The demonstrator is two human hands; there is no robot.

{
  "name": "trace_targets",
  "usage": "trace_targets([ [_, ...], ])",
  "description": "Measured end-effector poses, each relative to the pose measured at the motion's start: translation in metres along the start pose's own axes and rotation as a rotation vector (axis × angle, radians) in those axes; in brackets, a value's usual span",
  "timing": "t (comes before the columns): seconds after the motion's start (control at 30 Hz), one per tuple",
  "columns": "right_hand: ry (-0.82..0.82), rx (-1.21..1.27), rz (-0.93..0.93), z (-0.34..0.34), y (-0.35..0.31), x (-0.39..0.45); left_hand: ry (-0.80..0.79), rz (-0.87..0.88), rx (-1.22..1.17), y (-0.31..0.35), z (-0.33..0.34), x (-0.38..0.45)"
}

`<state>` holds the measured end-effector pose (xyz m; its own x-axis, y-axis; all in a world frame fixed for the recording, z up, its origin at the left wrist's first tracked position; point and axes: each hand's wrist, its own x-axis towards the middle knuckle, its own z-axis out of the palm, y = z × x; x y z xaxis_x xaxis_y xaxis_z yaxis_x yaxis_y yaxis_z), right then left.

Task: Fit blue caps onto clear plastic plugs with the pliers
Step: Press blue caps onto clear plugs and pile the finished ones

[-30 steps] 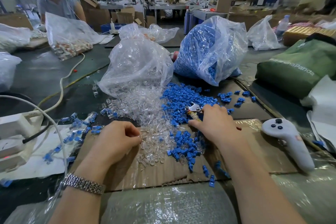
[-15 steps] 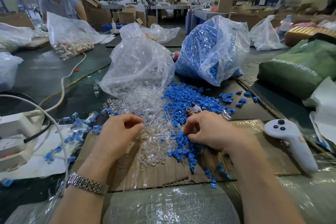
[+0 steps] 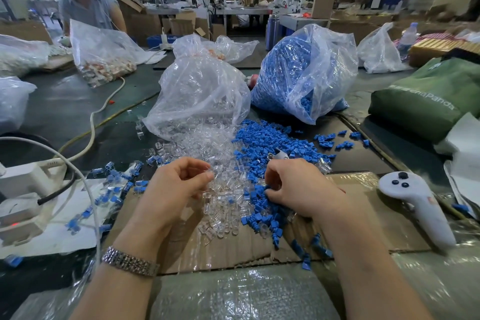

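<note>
Hands work low over a cardboard sheet (image 3: 363, 218) on the counter (image 3: 65, 112). Two loose heaps lie just beyond and between them, too many pieces to count: clear plugs (image 3: 205, 143) ahead of the left hand (image 3: 174, 187), blue caps (image 3: 270, 138) ahead of the right hand (image 3: 298, 187). Behind each heap stands one bag: a plug bag (image 3: 202, 91) beyond the left hand and a cap bag (image 3: 304, 70) beyond the right. Left of the left hand lies a scatter of capped plugs (image 3: 114, 182), uncounted.

Left hand is curled, thumb and forefinger meeting at the edge of the clear heap; whether they pinch a plug I cannot tell. Right hand is clenched, fingertips down in the blue caps, with the metal nose of the pliers (image 3: 279, 154) poking out just beyond its knuckles; the handles are hidden, so the grip itself cannot be confirmed.

Right of the right hand lies one white controller (image 3: 415, 205). Farther right sits one green bag (image 3: 428, 101); its white lettering is only partly readable and ends in "Panda". One metal watch (image 3: 130, 264) circles the left wrist.
</note>
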<state>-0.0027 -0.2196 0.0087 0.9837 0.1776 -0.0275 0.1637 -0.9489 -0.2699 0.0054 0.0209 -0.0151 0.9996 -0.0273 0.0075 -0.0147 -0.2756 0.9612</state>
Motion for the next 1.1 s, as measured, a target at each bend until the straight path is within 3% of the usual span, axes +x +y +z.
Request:
trace_targets([
  [0.27, 0.041, 0.01, 0.018, 0.003, 0.005, 0.004, -0.137, -0.098, -0.218, 0.007, -0.001, -0.003],
  [0.43, 0.157, 0.143, 0.013, 0.002, 0.013, 0.004, -0.236, -0.128, -0.304, 0.009, -0.001, -0.005],
  [0.53, 0.276, 0.384, -0.093, 0.001, 0.01, 0.001, -0.267, -0.096, -0.304, 0.011, 0.001, -0.005],
  [0.67, 0.315, 0.698, -0.283, -0.003, -0.008, -0.008, -0.282, -0.058, -0.264, 0.015, 0.005, -0.008],
  [0.87, 0.309, 0.646, -0.379, -0.003, -0.021, -0.012, -0.275, -0.026, -0.234, 0.021, 0.009, -0.013],
  [1.1, 0.33, 0.419, -0.438, 0.002, -0.031, -0.013, -0.275, 0.024, -0.134, 0.022, 0.011, -0.016],
])
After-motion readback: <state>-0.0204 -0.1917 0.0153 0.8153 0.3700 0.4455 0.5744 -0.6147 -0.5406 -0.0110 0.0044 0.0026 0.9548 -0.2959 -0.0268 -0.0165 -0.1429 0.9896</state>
